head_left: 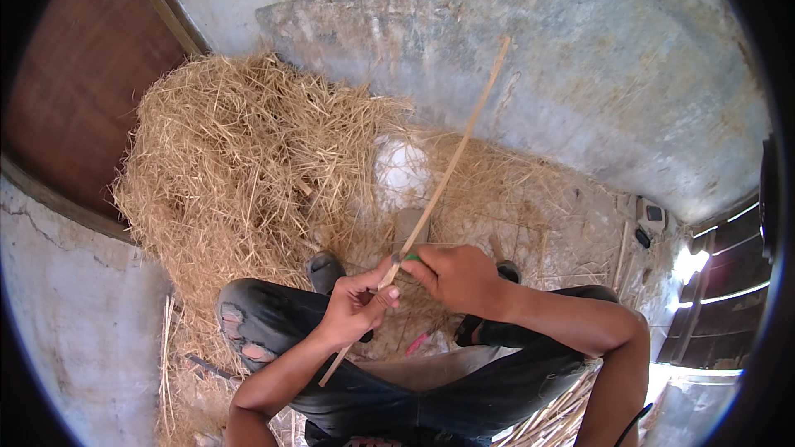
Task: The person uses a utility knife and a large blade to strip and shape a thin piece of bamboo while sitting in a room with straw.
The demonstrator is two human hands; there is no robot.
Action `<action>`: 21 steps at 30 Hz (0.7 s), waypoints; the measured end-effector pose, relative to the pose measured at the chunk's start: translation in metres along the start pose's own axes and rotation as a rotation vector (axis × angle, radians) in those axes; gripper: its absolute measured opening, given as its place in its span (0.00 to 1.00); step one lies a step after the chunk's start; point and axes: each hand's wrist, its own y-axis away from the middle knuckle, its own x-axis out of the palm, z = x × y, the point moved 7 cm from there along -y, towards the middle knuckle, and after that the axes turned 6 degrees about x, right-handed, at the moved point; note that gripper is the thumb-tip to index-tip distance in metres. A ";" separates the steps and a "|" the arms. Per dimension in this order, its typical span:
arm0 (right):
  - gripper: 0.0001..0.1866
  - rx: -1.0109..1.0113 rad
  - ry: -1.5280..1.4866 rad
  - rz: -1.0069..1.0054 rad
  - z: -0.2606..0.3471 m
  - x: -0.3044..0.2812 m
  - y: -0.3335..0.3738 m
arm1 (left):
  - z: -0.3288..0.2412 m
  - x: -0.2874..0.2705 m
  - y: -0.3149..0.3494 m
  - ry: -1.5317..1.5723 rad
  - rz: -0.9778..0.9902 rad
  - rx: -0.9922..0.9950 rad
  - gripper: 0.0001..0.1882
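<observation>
A long, thin strip of pale wood or bamboo (pixel 454 161) slants from above my left thigh up toward the wall. My left hand (pixel 352 305) is closed round its lower part, with the thumb along it and the tail sticking out below. Just above, my right hand (pixel 468 277) grips a small knife with a green handle (pixel 411 257). Its short grey blade lies against the strip close to my left fingers. Most of the handle is hidden inside my right fist.
A large heap of straw-like shavings (pixel 240 149) fills the left, against the stained wall (pixel 596 41) and a brown door panel (pixel 87 74). A bundle of thin strips (pixel 551 414) lies by my right thigh. A pink object (pixel 418 343) rests between my feet.
</observation>
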 end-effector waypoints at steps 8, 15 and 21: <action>0.19 0.188 0.070 -0.017 -0.020 -0.025 -0.024 | -0.003 -0.002 0.000 0.138 0.022 -0.064 0.29; 0.21 0.306 -0.007 0.003 -0.042 -0.028 -0.033 | 0.003 -0.005 0.001 0.260 0.026 -0.121 0.27; 0.21 0.093 -0.024 0.069 -0.003 0.001 -0.007 | -0.001 -0.001 -0.002 0.280 0.050 -0.122 0.27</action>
